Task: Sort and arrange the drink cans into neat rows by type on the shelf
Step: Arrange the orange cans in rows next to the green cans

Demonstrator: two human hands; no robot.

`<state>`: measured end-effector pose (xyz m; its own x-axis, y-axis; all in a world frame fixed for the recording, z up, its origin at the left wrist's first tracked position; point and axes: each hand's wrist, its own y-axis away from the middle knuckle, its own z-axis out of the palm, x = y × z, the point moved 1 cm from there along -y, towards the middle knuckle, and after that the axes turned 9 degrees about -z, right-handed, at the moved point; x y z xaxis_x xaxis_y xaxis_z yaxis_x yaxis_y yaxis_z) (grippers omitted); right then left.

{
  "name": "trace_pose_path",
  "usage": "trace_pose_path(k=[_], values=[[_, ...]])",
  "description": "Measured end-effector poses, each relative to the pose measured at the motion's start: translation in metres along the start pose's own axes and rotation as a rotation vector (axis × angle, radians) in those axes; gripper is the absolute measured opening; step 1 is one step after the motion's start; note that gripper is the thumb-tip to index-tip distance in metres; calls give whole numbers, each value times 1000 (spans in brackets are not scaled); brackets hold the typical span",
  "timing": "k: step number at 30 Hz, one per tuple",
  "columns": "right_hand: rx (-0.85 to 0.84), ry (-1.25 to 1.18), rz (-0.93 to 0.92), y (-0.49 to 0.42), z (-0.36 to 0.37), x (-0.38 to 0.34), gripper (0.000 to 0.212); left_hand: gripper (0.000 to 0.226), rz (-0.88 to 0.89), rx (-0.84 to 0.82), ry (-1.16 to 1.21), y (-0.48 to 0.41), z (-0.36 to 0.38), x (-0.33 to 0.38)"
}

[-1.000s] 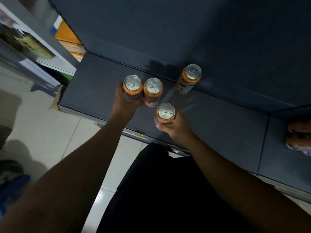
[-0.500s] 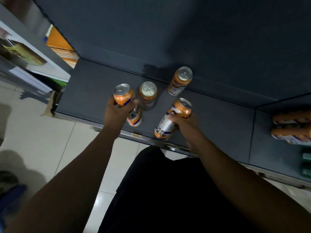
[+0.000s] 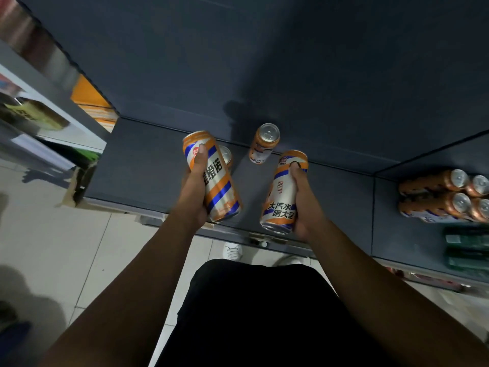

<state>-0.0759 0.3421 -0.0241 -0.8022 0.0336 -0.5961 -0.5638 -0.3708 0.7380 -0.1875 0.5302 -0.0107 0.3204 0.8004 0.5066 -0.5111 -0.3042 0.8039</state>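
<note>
Head view: left hand [image 3: 194, 193] and right hand [image 3: 304, 197] each grip 1 orange can above the shelf [image 3: 148, 165].

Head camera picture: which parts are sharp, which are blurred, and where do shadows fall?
Head view: dim overall; print on the left-hand can and right-hand can reads sharp; the head view's right edge smears the stacked cans and green bottles; a soft shadow climbs the wall behind the rear standing can.

The left can [image 3: 214, 182] and the right can [image 3: 280, 205], orange with white and blue stripes, are held tilted above the dark shelf [image 3: 148, 165]. Behind them the back can [image 3: 264, 144] stands upright; a fourth can [image 3: 227, 155] is half hidden.
</note>
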Motion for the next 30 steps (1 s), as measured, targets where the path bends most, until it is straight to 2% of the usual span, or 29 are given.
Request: trace_pose_path(k=[2,3,6,10,13,16,20,26,28,30], values=[[12,-32,-5,5,-5,-3,72,105,-46,-20,15,3,5,0],[22,-40,-7,8,-7,-4,71,104,-67,-52,17,5,9,0],[46,-66,-26,16,-18,-8,69,69,-125,-203,70,15,24,-2],[64,-89,-69,29,-34,-20,69,69,-155,-318,111,19,46,-8],[96,-77,-122,39,-48,-32,70,74,-170,-317,48,20,68,-15],[140,-68,-191,49,-66,-44,78,68,-151,-311,-4,21,92,-23],[184,-89,-247,63,-98,-57,84,72,-237,-370,-63,28,129,-38],[251,-148,-307,87,-169,-78,72,44,-251,-443,-278,47,196,-84],[270,-139,-329,92,-200,-86,73,44,-271,-452,-334,53,224,-106],[264,-133,-329,97,-235,-97,65,47,-284,-460,-364,58,254,-129]])
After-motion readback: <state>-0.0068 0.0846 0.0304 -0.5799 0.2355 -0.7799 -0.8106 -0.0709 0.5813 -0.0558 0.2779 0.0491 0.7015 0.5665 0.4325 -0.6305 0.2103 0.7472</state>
